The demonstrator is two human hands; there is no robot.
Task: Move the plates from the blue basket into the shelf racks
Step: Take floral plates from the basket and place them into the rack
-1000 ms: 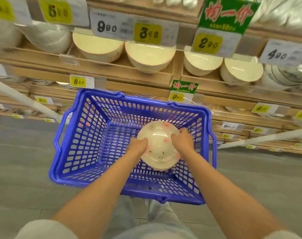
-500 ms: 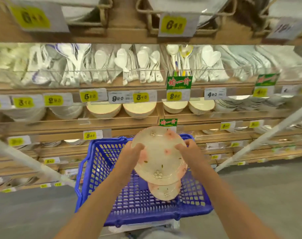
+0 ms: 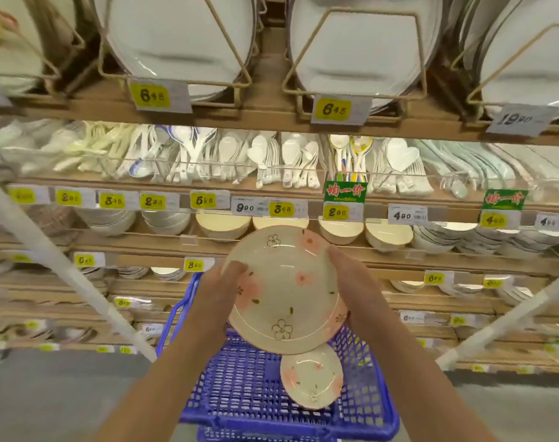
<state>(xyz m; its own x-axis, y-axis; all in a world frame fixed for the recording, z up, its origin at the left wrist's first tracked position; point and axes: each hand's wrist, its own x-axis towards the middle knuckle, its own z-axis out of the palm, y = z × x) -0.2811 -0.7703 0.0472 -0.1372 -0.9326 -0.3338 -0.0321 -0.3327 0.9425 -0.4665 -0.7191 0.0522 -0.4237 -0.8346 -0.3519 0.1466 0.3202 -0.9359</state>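
One small cream ceramic plate with pink blossoms (image 3: 311, 376) lies in the blue plastic mesh basket (image 3: 236, 378), at 6 o'clock from a larger cream floral plate (image 3: 286, 288) held clear above it. The left hand (image 3: 217, 295) curls round the larger plate's rim at 9 o'clock and the right hand (image 3: 358, 291) at 3 o'clock. Beyond, toward 12 o'clock, are shelves of cream bowls (image 3: 222, 226) and white ceramic spoons (image 3: 262, 161). On the top shelf stand tan wire racks (image 3: 244, 70), those in view already filled with white oval plates (image 3: 176, 36). No floral plate shows in any rack, so the job looks barely begun, with the held plate to be shelved and the basket's plate after it.
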